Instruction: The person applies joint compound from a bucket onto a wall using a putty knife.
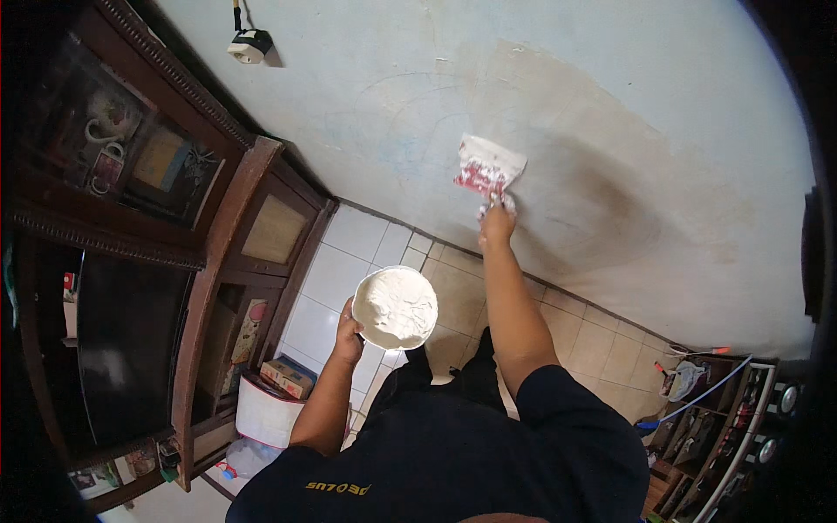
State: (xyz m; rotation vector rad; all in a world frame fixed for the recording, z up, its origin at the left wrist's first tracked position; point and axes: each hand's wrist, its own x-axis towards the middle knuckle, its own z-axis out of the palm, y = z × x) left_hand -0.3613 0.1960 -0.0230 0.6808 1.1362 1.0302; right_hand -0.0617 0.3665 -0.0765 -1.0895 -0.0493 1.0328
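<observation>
My right hand (pixel 495 218) is closed on the handle of a wide red scraper (pixel 488 166) smeared with white paste, held up against or just off the pale wall (pixel 628 122); I cannot tell if the blade touches it. Around that spot the wall has faint scribbles and grey patches. Down at the centre, my left hand (pixel 347 329) grips the side of a round white container (pixel 395 305) that holds thick white paste with an uneven surface.
A dark wooden cabinet (pixel 261 152) with a black screen runs along the left, above a white bin (pixel 266 410). White and beige tiles (pixel 344 248) lie below. A low rack (pixel 697 427) stands at lower right. A socket block (pixel 250 45) hangs high on the wall.
</observation>
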